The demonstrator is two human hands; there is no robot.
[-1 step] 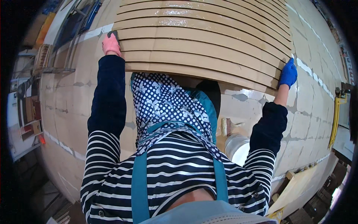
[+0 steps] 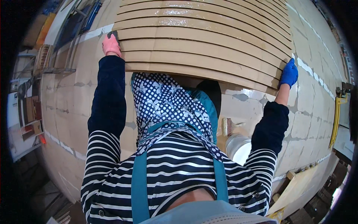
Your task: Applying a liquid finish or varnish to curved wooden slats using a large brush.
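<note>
Many flat tan strips (image 2: 201,48) span the top of my remote view, a pink-gloved left hand (image 2: 111,45) and blue-gloved right hand (image 2: 288,74) wide apart at their ends; I cannot tell whether either grips. A flat paintbrush (image 2: 226,127) lies beside a round white bucket (image 2: 238,147).
</note>
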